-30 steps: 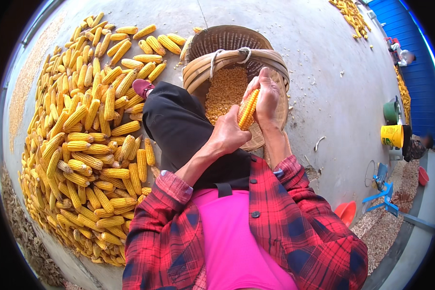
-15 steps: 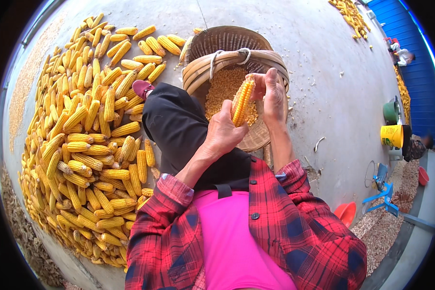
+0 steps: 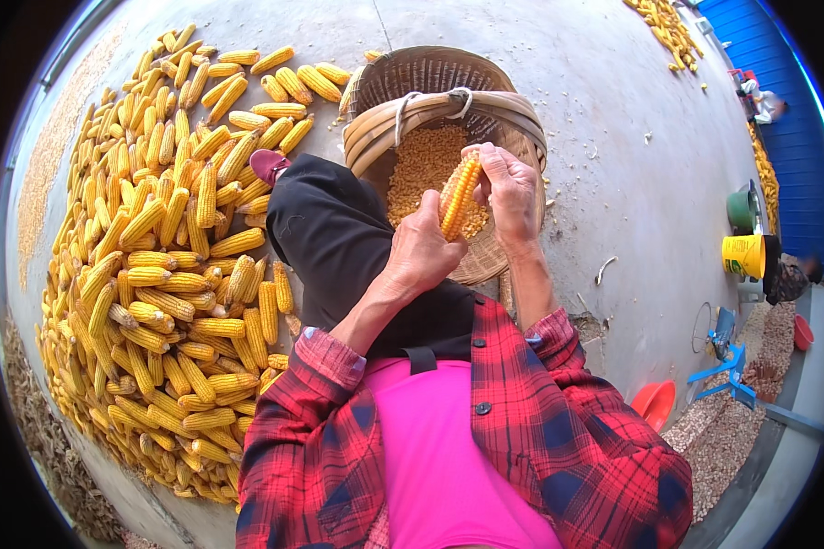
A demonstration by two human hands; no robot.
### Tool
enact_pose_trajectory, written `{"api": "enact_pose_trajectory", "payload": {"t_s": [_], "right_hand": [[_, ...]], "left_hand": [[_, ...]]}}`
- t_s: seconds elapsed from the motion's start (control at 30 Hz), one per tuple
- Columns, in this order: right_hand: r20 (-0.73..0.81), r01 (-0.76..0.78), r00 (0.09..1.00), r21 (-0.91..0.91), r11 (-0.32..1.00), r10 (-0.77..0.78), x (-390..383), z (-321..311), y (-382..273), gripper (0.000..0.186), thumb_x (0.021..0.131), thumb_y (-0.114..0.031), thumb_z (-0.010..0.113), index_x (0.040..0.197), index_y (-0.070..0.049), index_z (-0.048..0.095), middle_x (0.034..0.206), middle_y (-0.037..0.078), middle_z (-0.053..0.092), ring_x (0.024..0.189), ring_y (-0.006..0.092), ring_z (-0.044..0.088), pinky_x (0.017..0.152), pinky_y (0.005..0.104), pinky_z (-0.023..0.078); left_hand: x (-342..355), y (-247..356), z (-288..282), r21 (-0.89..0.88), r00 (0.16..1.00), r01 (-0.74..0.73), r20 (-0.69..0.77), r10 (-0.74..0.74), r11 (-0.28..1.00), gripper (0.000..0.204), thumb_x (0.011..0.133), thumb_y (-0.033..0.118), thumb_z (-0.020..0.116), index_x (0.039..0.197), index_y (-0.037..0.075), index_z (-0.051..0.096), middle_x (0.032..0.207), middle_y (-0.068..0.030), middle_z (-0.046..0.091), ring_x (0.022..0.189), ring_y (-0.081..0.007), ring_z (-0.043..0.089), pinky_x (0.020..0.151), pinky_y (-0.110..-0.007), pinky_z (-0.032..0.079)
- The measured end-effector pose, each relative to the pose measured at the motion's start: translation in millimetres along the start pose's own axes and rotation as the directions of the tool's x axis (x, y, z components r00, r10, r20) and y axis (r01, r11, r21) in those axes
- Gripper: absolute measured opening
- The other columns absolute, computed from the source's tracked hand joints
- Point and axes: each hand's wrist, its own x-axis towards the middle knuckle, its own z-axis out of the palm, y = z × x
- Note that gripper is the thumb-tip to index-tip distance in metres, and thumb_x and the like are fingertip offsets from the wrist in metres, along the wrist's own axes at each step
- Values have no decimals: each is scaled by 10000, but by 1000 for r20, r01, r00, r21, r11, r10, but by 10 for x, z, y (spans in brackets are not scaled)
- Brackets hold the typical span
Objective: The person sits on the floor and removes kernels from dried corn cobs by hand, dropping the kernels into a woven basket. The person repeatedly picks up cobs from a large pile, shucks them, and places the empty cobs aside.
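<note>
My left hand [image 3: 423, 245] is wrapped round the lower end of a yellow ear of corn [image 3: 460, 197], which tilts up and to the right. At its upper tip, the thumb and bent fingers of my right hand [image 3: 511, 188] pinch the ear. Some kernels near that tip look gone, with paler cob showing. Beneath both hands stands a woven bamboo basket [image 3: 412, 78] with a thick handle band [image 3: 430, 112] tied by white cord. Loose corn kernels [image 3: 423, 169] cover part of its bottom.
A large heap of corn ears [image 3: 169, 302] lies to my left, some reaching the basket's far side. At the right are a yellow bucket [image 3: 743, 256], a green bucket [image 3: 742, 212], a red basin [image 3: 655, 403] and a blue metal stand [image 3: 728, 371]. A person [image 3: 769, 108] is at the far right.
My right hand has closed from a raised, spread pose onto the ear's upper tip. The left hand and the ear have hardly moved.
</note>
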Motion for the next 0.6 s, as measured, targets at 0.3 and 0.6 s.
{"api": "enact_pose_trajectory", "payload": {"t_s": [0.3,0.6], "right_hand": [[110,-59,993,46,997,53,-82,-98,-23,332,922,-347,581,977,-25,639,658,-45,520,523,18,424,465,178,341],[195,-134,972,17,991,128,-144,-32,-91,286,910,-359,605,845,-81,622,677,-58,536,545,8,438,479,173,373]], "left_hand": [[-21,38,-53,-122,997,-4,79,13,992,391,689,108,655,1019,-2,475,845,-213,618,811,-341,642,726,-392,493],[-62,71,-163,-538,924,224,383,-1,813,370,706,40,650,1048,29,508,768,15,539,682,-70,516,604,-231,439]]}}
